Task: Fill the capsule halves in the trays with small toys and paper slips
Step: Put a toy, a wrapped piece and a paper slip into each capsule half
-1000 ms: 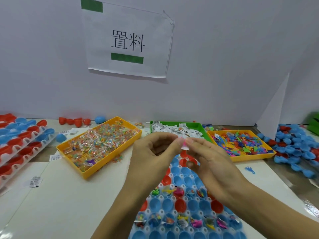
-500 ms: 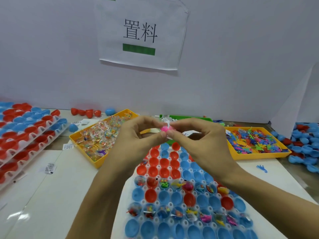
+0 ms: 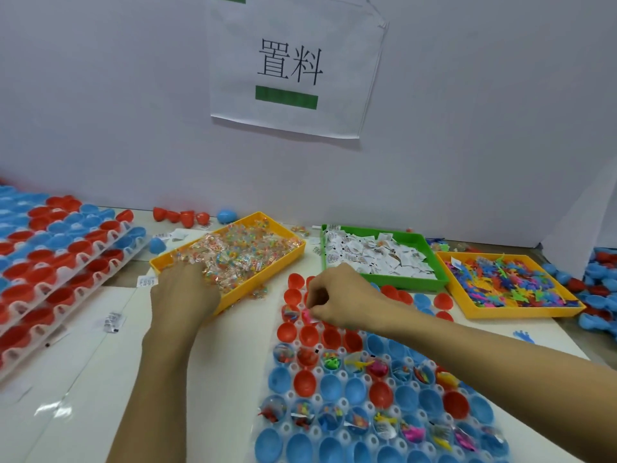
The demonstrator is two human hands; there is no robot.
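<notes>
A white capsule tray (image 3: pixel 343 374) holds blue and red capsule halves; two of its rows have small toys and slips in them. My right hand (image 3: pixel 340 299) pinches a pink toy with a paper slip (image 3: pixel 309 317) just over a red half near the tray's far left corner. My left hand (image 3: pixel 183 292) reaches into the near corner of the yellow tray of wrapped toys (image 3: pixel 267 218). Its fingertips are buried among the packets. A green tray of paper slips (image 3: pixel 384 280) stands just behind my right hand.
A second yellow tray (image 3: pixel 521 312) of coloured plastic figures stands at the right, with loose blue and red halves (image 3: pixel 597 279) beyond it. Stacked trays of halves (image 3: pixel 50 262) fill the left. Loose halves (image 3: pixel 180 215) lie against the white back wall.
My hands were together in front of me, both pinching the pink toy. They have parted: the left moved to the wrapped-toy tray and the right lowered the toy onto the capsule tray.
</notes>
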